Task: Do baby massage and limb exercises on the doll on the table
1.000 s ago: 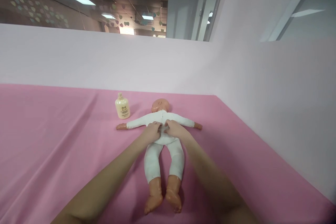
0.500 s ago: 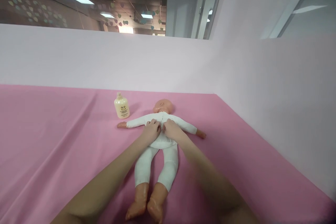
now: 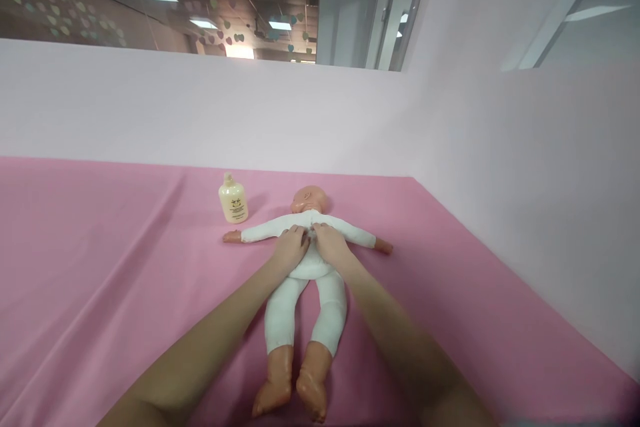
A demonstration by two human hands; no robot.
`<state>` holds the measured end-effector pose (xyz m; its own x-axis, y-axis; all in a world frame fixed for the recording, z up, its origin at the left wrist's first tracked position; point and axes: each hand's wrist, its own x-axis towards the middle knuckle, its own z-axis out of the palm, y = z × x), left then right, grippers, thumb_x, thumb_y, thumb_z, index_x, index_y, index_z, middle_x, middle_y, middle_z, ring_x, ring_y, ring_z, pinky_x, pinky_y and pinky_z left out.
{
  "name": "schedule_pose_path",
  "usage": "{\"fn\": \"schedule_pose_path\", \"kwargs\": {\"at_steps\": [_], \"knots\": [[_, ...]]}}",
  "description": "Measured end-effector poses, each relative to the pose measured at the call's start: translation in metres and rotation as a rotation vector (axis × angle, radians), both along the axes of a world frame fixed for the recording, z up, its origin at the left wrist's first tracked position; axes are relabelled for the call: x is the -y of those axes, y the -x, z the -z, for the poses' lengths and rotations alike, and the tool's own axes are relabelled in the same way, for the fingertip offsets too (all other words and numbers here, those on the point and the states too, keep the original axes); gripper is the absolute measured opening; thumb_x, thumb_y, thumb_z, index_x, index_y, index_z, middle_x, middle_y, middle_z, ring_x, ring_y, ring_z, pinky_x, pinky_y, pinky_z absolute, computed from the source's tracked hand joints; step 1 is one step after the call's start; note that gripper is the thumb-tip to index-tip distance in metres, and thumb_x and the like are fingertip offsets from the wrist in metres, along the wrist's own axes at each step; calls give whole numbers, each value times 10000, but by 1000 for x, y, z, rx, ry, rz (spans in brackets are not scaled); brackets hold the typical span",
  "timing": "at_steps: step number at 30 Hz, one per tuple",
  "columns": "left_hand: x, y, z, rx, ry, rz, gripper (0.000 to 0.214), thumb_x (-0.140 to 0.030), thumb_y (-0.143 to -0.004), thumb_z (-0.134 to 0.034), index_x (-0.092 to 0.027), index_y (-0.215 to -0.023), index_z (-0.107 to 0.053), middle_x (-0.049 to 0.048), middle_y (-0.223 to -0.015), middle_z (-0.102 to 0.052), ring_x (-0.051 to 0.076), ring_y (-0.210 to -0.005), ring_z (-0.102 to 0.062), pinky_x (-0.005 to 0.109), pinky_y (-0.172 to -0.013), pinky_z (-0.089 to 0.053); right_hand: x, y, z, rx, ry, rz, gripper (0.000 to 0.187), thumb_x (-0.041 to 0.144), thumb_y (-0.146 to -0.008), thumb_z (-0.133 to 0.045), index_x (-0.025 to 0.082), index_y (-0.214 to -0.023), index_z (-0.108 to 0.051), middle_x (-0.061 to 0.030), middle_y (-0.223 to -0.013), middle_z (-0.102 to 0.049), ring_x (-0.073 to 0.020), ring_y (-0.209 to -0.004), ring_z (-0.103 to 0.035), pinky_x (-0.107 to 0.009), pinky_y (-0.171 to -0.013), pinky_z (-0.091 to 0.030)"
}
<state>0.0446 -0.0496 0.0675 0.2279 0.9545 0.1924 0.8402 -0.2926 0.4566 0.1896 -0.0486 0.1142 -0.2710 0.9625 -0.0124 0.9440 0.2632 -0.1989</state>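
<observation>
White wall (image 3: 200,107) fills the view from 9 o'clock through 12 and round to 3, broken near 11 o'clock by a glass window (image 3: 165,27) with a ceiling and heart-shaped decorations showing in it. Below it, pink cloth (image 3: 125,253) lies spread, creased toward 8 o'clock. On this cloth, running from the centre of the view down to 6 o'clock, lies a baby doll (image 3: 313,270), its head at the 12 o'clock end, arms stretched out toward 9 and 3, bare feet nearest the wearer. A white outfit (image 3: 331,320) clothes the doll. Well apart from the hands, at 9 o'clock from the doll's head, a cream-coloured bottle (image 3: 233,203) stands upright. The left hand (image 3: 290,250) and right hand (image 3: 331,247) rest on the doll's upper trunk, just beside each other, knuckles up. Their fingers (image 3: 299,233) are curled and close together, tips meeting near the midline; I cannot tell whether they pinch the fabric or only press on it. As for progress, the outfit already covers arms, trunk and legs, and the bottle is out of the hands. Whatever is left seems to be at the midline, under the fingers, where any fastening is hidden; I cannot judge whether it is closed.
</observation>
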Motion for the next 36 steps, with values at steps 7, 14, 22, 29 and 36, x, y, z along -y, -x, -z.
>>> {"fn": "schedule_pose_path", "kwargs": {"at_steps": [7, 14, 22, 29, 36], "knots": [[-8, 1, 12, 104, -98, -2, 186, -244, -978, -499, -190, -1021, -672, 114, -1183, -668, 291, -1112, -607, 435, -963, -476, -11, -8, 13, 12, -90, -27, 286, 167, -1049, -426, 196, -1258, -619, -116, -1281, -608, -200, -1040, -655, -286, -834, -464], [-11, -2, 29, 294, -116, -33, 170, -201, -952, -493, -193, -1026, -645, 99, -1114, -692, 281, -1119, -617, 459, -1006, -469, -24, -21, 27, -218, -133, -111, 241, 104, -1005, -450, 201, -1141, -624, -68, -1203, -676, -186, -1076, -645, -286, -886, -464], [-15, 2, 30, 398, -150, 15, 204, -169, -948, -479, -200, -1045, -656, 87, -1115, -718, 263, -1088, -651, 444, -994, -503, -30, -26, 37, -343, -156, -16, 327, 124, -993, -475, 181, -1302, -565, -75, -1077, -734, -201, -998, -676, -298, -878, -473], [-22, 16, 34, 320, -274, 53, 274, -126, -938, -468, -214, -1023, -714, 68, -1162, -730, 264, -1109, -636, 450, -1039, -497, -27, -22, 42, -322, -294, -35, 304, 142, -1016, -453, 181, -1202, -691, -104, -1185, -700, -218, -1119, -619, -347, -1018, -456], [-23, 18, 34, 343, -248, 72, 280, -126, -930, -468, -226, -1065, -692, 55, -1362, -672, 240, -1288, -574, 457, -1167, -419, -25, -17, 35, -198, -303, -85, 300, 130, -1021, -439, 178, -1134, -713, -100, -1263, -673, -225, -1149, -566, -369, -1061, -420]]}}
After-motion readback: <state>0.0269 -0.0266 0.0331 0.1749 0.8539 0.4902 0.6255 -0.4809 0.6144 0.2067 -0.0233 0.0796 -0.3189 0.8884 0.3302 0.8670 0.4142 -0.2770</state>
